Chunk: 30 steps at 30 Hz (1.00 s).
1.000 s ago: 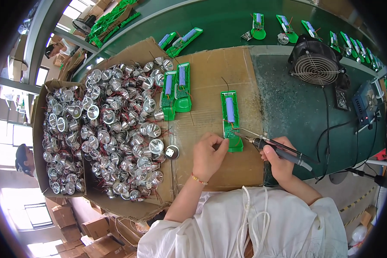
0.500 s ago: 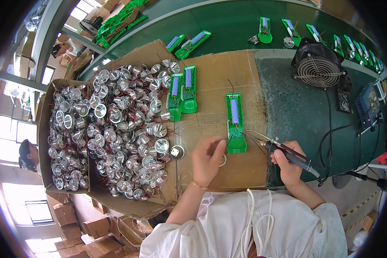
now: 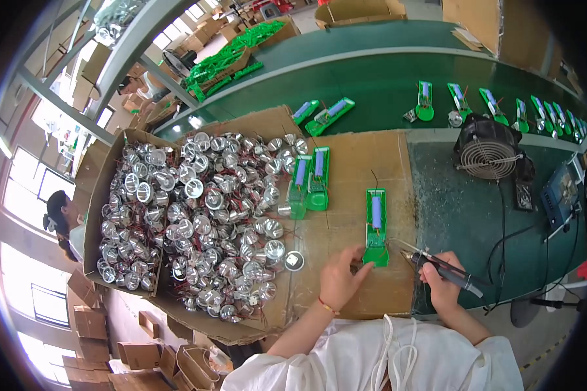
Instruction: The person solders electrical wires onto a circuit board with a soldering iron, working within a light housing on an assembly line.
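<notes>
A green plastic housing (image 3: 376,256) stands lengthwise before me on the cardboard, with a purple cylindrical battery cell (image 3: 376,213) and a small green circuit board (image 3: 375,238) in it. My left hand (image 3: 341,281) is at its near end, thumb and forefinger closed on the lower-left corner. In my right hand (image 3: 442,281) is a soldering iron (image 3: 451,274), held like a pen. Its thin tip and a slim curved tube point at the housing's right edge beside the board; contact cannot be made out. Left of my left hand lies a round reflector lamp cup (image 3: 294,261).
Cardboard boxes (image 3: 176,306) full of silvery lamp cups stand at left. Two similar housings (image 3: 317,195) lie beside them. Further housings (image 3: 424,112) line the green bench behind. At right are a black fan (image 3: 488,156), a blue soldering station (image 3: 559,192) and trailing cables.
The view has tilted up, so everything sits lower in it. My left hand has come from beside the housing onto its near end. My right hand still holds the soldering iron.
</notes>
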### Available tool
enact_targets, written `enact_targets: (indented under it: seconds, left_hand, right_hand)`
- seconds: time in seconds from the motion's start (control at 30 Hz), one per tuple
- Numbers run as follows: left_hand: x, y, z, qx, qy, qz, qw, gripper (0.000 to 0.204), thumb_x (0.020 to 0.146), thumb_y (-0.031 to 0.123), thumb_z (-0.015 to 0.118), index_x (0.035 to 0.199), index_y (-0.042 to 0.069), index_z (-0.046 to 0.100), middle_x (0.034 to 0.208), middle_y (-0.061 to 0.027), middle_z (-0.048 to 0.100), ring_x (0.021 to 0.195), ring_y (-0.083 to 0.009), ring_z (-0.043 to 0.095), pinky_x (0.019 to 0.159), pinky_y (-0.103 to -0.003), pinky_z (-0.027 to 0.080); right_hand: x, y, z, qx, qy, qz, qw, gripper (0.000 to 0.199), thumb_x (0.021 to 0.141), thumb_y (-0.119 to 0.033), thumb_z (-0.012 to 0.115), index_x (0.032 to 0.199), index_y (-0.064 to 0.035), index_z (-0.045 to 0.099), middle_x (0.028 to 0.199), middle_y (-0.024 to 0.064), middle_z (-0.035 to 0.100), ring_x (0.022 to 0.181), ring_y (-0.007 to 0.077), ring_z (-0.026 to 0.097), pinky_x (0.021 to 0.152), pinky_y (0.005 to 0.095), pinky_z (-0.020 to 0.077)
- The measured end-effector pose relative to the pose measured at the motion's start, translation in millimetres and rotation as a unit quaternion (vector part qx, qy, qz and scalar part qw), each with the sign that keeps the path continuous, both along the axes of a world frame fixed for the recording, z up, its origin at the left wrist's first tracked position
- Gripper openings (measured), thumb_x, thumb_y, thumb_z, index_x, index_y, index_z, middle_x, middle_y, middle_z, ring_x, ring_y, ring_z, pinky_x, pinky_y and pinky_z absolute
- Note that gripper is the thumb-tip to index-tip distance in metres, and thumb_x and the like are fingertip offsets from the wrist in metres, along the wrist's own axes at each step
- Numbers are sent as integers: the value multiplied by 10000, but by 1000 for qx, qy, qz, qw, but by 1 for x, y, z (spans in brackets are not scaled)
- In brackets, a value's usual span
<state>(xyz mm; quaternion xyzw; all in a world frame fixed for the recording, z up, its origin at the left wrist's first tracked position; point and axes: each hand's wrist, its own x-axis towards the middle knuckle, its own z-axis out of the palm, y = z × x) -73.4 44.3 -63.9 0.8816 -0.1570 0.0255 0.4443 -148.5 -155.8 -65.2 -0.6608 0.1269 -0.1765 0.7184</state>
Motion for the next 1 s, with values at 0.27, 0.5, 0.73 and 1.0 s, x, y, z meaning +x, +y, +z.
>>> enact_targets:
  seconds: [0.27, 0.5, 0.73, 1.0]
  left_hand:
    - [4, 6, -3, -42, -106, -53, 992, 68, 749, 110, 678, 777, 50, 663, 747, -66, 575, 694, -235, 540, 617, -332, 428]
    - [19, 6, -1, -12, 25, -75, 997, 126, 793, 143, 657, 767, 20, 655, 758, -99, 527, 711, -219, 518, 609, -315, 409]
    - [25, -2, -2, 40, 46, -89, 994, 177, 789, 190, 665, 709, 33, 652, 736, -92, 495, 686, -224, 492, 592, -317, 399]
    - [24, -5, 0, 50, 77, -69, 993, 198, 786, 210, 665, 687, 39, 648, 724, -82, 486, 671, -209, 488, 566, -326, 392]
  right_hand:
    - [0, 4, 6, 11, -2, 1, 1000, 135, 788, -48, 631, 828, 12, 517, 702, 78, 604, 583, 96, 570, 544, 228, 478]
    - [1, 7, 2, -34, -28, 11, 999, 158, 782, -75, 668, 822, -5, 533, 687, 41, 590, 574, 66, 521, 521, 214, 421]
    - [6, 7, 0, -79, -45, 11, 996, 147, 757, -44, 670, 834, 17, 561, 688, 51, 581, 569, 71, 495, 513, 218, 395]
    - [9, 9, -2, -72, -27, 19, 997, 143, 758, -58, 673, 829, 19, 575, 693, 54, 589, 575, 74, 506, 516, 218, 403]
